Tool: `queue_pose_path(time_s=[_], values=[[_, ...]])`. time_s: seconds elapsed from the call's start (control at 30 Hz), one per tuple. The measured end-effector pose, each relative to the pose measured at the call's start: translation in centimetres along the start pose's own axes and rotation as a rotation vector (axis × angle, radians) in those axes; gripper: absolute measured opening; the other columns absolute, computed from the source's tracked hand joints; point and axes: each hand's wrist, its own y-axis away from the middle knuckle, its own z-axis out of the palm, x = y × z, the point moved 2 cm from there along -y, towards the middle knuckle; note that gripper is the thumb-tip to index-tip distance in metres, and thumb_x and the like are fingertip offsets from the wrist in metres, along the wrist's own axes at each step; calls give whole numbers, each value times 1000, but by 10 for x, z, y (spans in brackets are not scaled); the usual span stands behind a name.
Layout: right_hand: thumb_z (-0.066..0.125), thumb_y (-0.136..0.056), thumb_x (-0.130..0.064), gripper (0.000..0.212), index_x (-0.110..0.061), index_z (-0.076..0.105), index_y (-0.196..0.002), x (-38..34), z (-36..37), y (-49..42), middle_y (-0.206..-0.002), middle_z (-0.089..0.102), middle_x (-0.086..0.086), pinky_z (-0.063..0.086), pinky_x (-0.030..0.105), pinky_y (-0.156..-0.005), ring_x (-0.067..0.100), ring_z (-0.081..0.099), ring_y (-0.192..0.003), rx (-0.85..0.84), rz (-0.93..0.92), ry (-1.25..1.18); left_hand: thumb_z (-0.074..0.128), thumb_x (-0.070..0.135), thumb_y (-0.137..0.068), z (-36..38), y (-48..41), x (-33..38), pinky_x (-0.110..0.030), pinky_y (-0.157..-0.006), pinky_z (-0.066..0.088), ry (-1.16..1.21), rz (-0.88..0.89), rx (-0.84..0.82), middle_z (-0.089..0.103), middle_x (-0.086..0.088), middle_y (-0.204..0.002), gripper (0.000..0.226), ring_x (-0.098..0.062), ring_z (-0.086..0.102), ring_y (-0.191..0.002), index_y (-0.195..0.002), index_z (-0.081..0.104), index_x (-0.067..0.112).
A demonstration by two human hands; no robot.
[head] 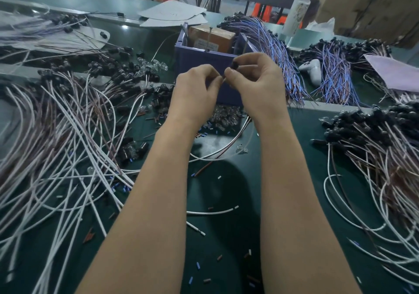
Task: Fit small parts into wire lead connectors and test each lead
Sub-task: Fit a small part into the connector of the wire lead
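Note:
Both hands are raised together in front of a purple plastic box (197, 61). My right hand (256, 82) pinches a small black connector (234, 65) between thumb and forefinger. My left hand (195, 87) has its fingertips curled and pressed against the right hand's, pinching something too small to make out. A white-and-brown lead (226, 150) trails down from the hands onto the green mat. A heap of small clear bulbs (223, 117) lies just below the box.
White and brown leads with black connectors (68, 116) cover the left side; a similar pile (374, 139) fills the right. Blue-purple wire bundles (278, 53) lie beside the box. A white controller (314, 70), a bottle (297, 7) and cut insulation bits (217, 257) are scattered about.

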Motion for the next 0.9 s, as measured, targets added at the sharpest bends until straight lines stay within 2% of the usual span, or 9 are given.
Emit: queue_pose_path(time_s=[0.13, 0.27, 0.33, 0.43, 0.5, 0.57, 0.67, 0.77, 0.9], values=[[69, -84, -16, 12, -19, 57, -82, 1, 0, 2, -81, 70, 8, 57, 36, -76, 19, 68, -75, -61, 22, 64, 57, 12, -89, -9, -1, 7, -16, -74, 49, 115, 20, -97, 64, 13, -88, 26, -4, 60, -74, -114, 60, 20], [55, -96, -22, 22, -13, 63, -77, 3, -2, 2, -70, 68, 7, 59, 32, -67, 15, 68, -63, -150, 159, -91, 60, 11, -88, -14, -1, 8, -31, -86, 53, 76, 32, -104, 69, 0, -93, 16, -16, 66, -86, -101, 64, 17], [52, -96, -21, 27, -13, 63, -73, 8, -4, 3, -70, 67, 7, 59, 35, -71, 17, 66, -62, -191, 215, 79, 60, 9, -88, -16, -1, 5, -35, -88, 53, 94, -10, -70, 69, -3, -92, 13, -17, 67, -86, -99, 64, 15], [59, -89, -11, 17, -19, 66, -75, 15, 2, 11, -82, 69, 7, 55, 36, -79, 20, 64, -76, -446, 299, 534, 61, 8, -88, -18, -1, 3, -34, -88, 54, 183, -69, -39, 68, -1, -91, 16, -15, 69, -83, -102, 64, 13], [66, -85, -12, 7, -16, 71, -88, 14, 8, 17, -96, 69, 7, 51, 30, -78, 22, 63, -89, -573, 333, 716, 62, 7, -87, -19, -1, 3, -34, -89, 54, 186, -67, -35, 68, 0, -90, 17, -14, 69, -84, -102, 65, 13], [68, -85, -16, 17, -11, 72, -101, 14, 13, 20, -107, 68, 8, 51, 30, -85, 25, 63, -99, -615, 324, 822, 62, 8, -87, -19, -1, 4, -35, -89, 54, 194, -71, -44, 68, 0, -93, 15, -16, 68, -87, -99, 66, 16], [67, -87, -20, 23, -9, 69, -107, 19, 18, 21, -110, 67, 11, 51, 37, -91, 28, 61, -104, -578, 349, 843, 62, 7, -86, -19, -1, 2, -34, -91, 53, 232, -94, -51, 67, -2, -103, 17, -14, 66, -90, -96, 64, 20], [62, -91, -27, 26, -6, 67, -106, 22, 14, 16, -106, 68, 14, 50, 35, -87, 29, 61, -101, -446, 340, 772, 62, 5, -86, -19, -1, 1, -32, -93, 51, 265, -106, -40, 66, -1, -106, 19, -11, 65, -93, -94, 62, 22], [57, -94, -17, 8, -9, 56, -95, 12, 6, 8, -82, 68, 7, 55, 40, -81, 22, 66, -77, -154, 227, 285, 63, 3, -86, -18, -1, 1, -28, -92, 51, 283, -92, -20, 66, 4, -96, 19, -6, 63, -84, -94, 62, 19]])
